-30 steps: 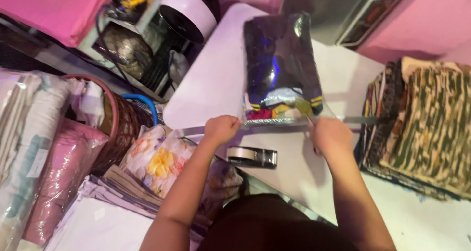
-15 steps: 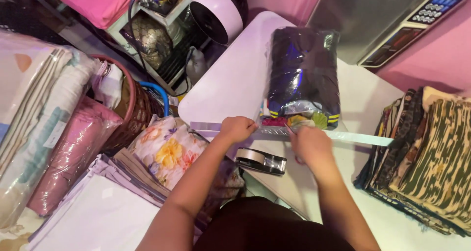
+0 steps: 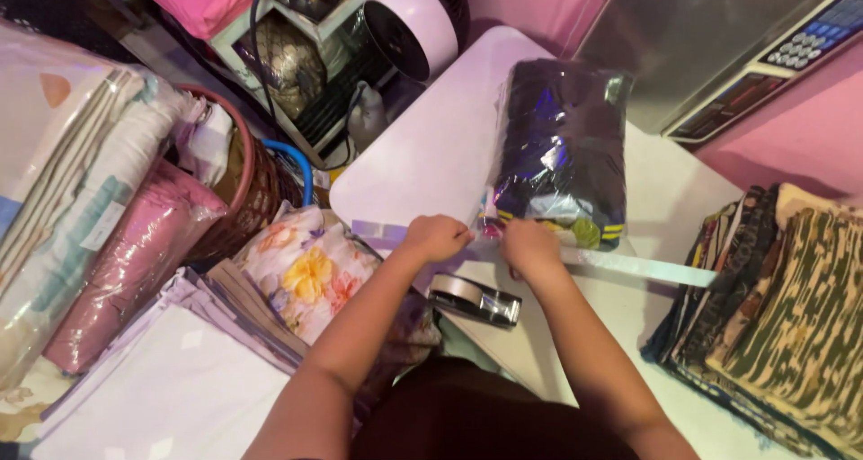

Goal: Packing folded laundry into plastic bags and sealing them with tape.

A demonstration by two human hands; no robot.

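Observation:
A dark folded cloth in a clear plastic bag (image 3: 564, 145) lies on the white table (image 3: 431, 145). My left hand (image 3: 437, 237) and my right hand (image 3: 529, 246) are close together at the bag's near end, both pinching a strip of clear tape (image 3: 629, 264). The tape runs along the bag's open edge, from the table's left rim out to the right. A tape dispenser (image 3: 475, 298) lies on the table just below my hands.
A stack of striped folded fabrics (image 3: 791, 316) sits at the right. A weighing scale (image 3: 728, 47) stands behind the bag. Bagged bedding (image 3: 108, 226), a floral bundle (image 3: 306, 267), a basket (image 3: 247, 186) and a fan (image 3: 418, 20) crowd the left.
My hands have come together toward the middle of the tape at the bag's near end. The view has shifted, so the bag sits further right.

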